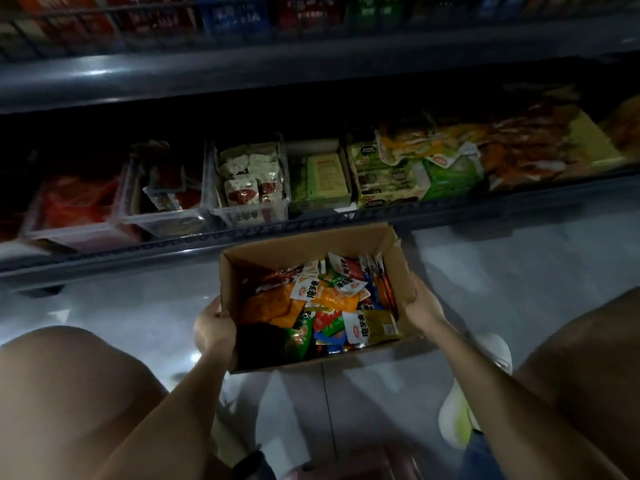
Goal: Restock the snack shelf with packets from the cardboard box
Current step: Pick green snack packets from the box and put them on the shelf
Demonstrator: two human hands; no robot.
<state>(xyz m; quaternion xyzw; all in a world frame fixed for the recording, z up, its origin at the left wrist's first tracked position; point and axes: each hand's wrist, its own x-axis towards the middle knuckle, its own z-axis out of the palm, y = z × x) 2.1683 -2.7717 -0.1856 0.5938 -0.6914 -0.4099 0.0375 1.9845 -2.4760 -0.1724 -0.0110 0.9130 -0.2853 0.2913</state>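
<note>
Head view, lower centre of the frame: left hand [214,327] and right hand [421,304] are apart, each gripping one side wall of an open brown cardboard box [313,362]. Inside it lie jumbled orange, green and red packets [329,299]. Beyond, the dim snack shelf [450,206] holds clear bins [250,216] of snacks.

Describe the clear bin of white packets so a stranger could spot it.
Start at the lower shelf behind the cardboard box. In its row, find the clear bin just left of the pale green carton. Only it holds white packets with red patches.
</note>
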